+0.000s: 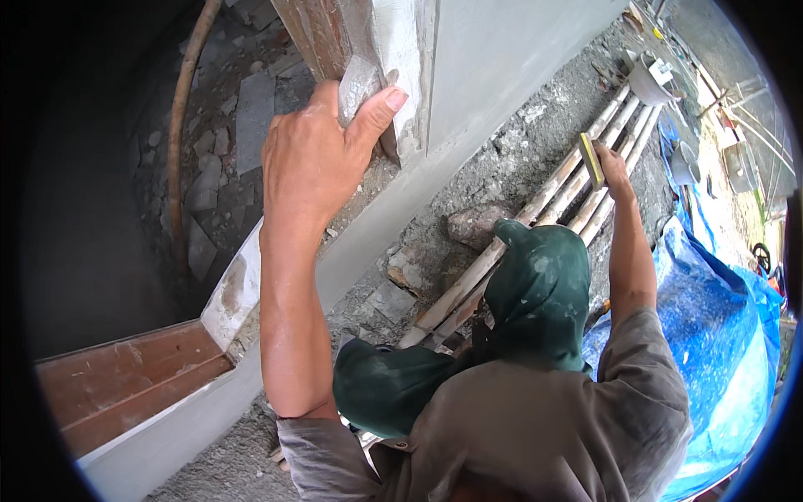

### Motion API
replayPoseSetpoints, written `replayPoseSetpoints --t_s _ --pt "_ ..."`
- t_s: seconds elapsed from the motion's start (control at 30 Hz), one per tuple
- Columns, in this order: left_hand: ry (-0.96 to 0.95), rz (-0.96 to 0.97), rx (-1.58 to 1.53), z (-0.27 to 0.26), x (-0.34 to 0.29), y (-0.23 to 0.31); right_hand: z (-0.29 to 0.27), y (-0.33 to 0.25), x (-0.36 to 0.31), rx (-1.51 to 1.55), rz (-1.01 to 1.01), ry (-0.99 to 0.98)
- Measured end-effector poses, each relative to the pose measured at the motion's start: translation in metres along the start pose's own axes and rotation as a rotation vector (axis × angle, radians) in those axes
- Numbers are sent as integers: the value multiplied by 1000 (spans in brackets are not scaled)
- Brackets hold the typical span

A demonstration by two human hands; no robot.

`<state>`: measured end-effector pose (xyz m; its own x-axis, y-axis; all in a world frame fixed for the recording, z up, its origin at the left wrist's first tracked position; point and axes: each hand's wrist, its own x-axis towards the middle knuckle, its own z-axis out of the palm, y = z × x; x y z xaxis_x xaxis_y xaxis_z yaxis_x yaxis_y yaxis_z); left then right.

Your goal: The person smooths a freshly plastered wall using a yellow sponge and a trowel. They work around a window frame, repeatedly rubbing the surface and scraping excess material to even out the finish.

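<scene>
The 2 hands are well apart. The left hand grasps a grey piece beside the wooden frame at the grey wall. The right hand clasps a yellow-edged block over pale poles. Green fabric shows between the arms; a bucket sits at the poles' far end, blue tarpaulin at right.

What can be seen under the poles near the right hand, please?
Rough grey ground shows beside the poles. What lies directly beneath them is covered, and the right hand and its block also hide part of the poles.
</scene>
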<state>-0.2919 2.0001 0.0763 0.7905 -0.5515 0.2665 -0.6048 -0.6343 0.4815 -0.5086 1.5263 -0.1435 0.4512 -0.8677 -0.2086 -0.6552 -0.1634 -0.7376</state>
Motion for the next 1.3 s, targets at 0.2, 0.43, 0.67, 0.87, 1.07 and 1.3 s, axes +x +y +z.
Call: replayPoseSetpoints --t_s 0.2,0.43,0.67,0.87,1.07,1.3 --pt "7 55 22 2 -13 -9 -11 -112 -87 82 -193 204" --pt "92 -2 -73 21 -15 -34 89 -249 -83 735 -315 577" --pt "215 -6 -178 26 -16 -31 211 -203 -120 985 59 409" --pt "298 -3 -108 22 -18 -32 202 -242 -114 893 -258 601" --pt "291 -4 -152 31 -22 -31 162 -221 -71 797 -192 621" --pt "338 -17 -121 37 -23 -28 222 -107 -10 780 288 426"
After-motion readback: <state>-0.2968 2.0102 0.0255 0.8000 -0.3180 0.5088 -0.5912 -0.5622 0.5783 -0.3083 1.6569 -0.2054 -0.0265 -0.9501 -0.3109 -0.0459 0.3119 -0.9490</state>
